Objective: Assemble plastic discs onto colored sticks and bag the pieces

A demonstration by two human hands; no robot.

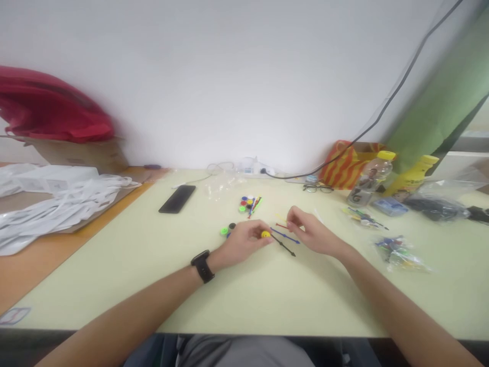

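Low over the middle of the table, my left hand point(244, 242) pinches a small yellow round piece point(266, 234) between thumb and fingers. Dark arrow-tipped sticks lie just right of it: a black stick point(284, 246) and a blue stick point(286, 235). My right hand point(311, 232) is closed in a pinch near the ends of a red stick point(281, 226) and a yellow stick point(280, 218); what its fingertips grip, if anything, is hidden. Beside my left hand lie a green disc point(224, 231) and a black disc point(232, 226), partly covered.
Farther back sits a cluster of coloured discs point(243, 203) and short sticks point(255, 206). A phone point(178, 199) lies left. On the right are bags of parts point(399, 251), a clear bottle point(370, 178), a yellow bottle point(410, 178) and eyeglasses point(318, 188).
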